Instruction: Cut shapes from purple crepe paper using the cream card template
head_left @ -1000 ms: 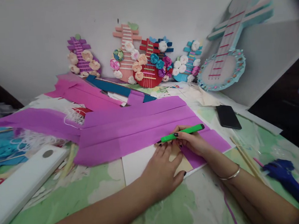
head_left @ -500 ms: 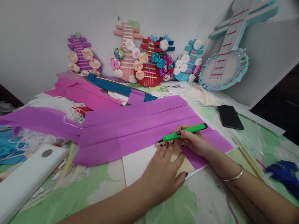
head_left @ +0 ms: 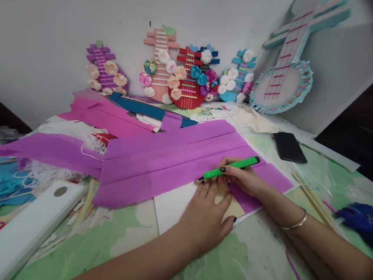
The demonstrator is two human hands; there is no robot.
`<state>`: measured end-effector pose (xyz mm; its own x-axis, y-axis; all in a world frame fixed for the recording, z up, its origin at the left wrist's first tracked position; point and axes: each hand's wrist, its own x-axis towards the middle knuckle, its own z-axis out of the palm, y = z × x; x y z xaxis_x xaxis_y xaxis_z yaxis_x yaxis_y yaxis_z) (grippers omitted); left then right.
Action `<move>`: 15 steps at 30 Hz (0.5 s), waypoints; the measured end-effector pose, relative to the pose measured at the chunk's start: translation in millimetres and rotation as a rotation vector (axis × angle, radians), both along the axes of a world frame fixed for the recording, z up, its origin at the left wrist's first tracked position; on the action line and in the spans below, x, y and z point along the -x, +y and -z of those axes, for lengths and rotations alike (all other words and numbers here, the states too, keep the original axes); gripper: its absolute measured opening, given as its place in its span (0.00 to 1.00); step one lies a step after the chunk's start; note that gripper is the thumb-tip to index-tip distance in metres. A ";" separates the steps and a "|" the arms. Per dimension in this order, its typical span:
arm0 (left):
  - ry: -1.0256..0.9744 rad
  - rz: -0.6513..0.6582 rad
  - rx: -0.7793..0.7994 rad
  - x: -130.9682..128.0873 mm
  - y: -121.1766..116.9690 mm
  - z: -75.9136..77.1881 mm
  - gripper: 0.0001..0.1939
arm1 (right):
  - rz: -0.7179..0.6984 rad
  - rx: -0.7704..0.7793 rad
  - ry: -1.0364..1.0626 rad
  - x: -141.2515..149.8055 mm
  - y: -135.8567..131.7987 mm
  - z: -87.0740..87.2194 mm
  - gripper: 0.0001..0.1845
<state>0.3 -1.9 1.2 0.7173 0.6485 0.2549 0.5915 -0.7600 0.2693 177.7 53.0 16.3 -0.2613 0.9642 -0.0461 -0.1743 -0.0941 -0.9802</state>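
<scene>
Purple paper (head_left: pixel 171 158), creased, overlapping 1 white sheet (head_left: pixel 169 209). Left hand (head_left: pixel 206 216): palm down, fingers slightly spread, gripping nothing, resting on 1 beige piece (head_left: pixel 234 203) above the white sheet. Green pen (head_left: pixel 231 167): dark tip at the beige piece's far edge, near the left fingertips. Right hand (head_left: pixel 244 179): fingers closed round the barrel. Advisable: firm, flat pressure; tip snug to edge.

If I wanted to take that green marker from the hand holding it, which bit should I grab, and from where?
Probably its dark back end, coming from the picture's right: the slim green marker slants so that this end sticks out free of the right hand, while its tip sits close to the left hand.
</scene>
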 end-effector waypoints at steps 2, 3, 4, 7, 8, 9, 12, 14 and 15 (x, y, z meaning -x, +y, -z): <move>-0.001 0.000 -0.002 0.1 0.2 0.1 0.28 | 0.010 0.014 0.004 0.7 -0.1 -0.9 0.08; 0.000 -0.002 -0.003 0.1 0.3 0.1 0.28 | 0.015 0.020 0.007 1.1 -0.3 -1.5 0.08; 0.001 -0.002 -0.005 0.1 0.2 0.1 0.28 | 0.020 0.024 0.010 1.5 -0.6 -2.2 0.08; 0.006 -0.002 -0.007 0.0 -0.4 -0.1 0.28 | 0.032 0.033 0.027 2.2 -1.8 -4.1 0.09; 0.006 -0.001 -0.007 0.0 -0.6 -0.1 0.28 | 0.032 0.037 0.030 2.2 -2.1 -4.5 0.09; 0.006 -0.001 -0.007 -0.1 -0.7 -0.2 0.28 | 0.034 0.041 0.031 2.1 -2.3 -4.9 0.09; 0.006 -0.001 -0.005 -0.2 -0.6 -0.3 0.28 | 0.032 0.047 0.027 1.6 -2.1 -5.2 0.10; 0.006 -0.001 -0.004 -0.1 -0.4 -0.5 0.28 | 0.032 0.044 0.023 1.4 -1.6 -5.1 0.10; 0.007 0.001 -0.003 0.0 -0.4 -0.5 0.28 | 0.035 0.043 0.022 1.4 -1.4 -5.1 0.11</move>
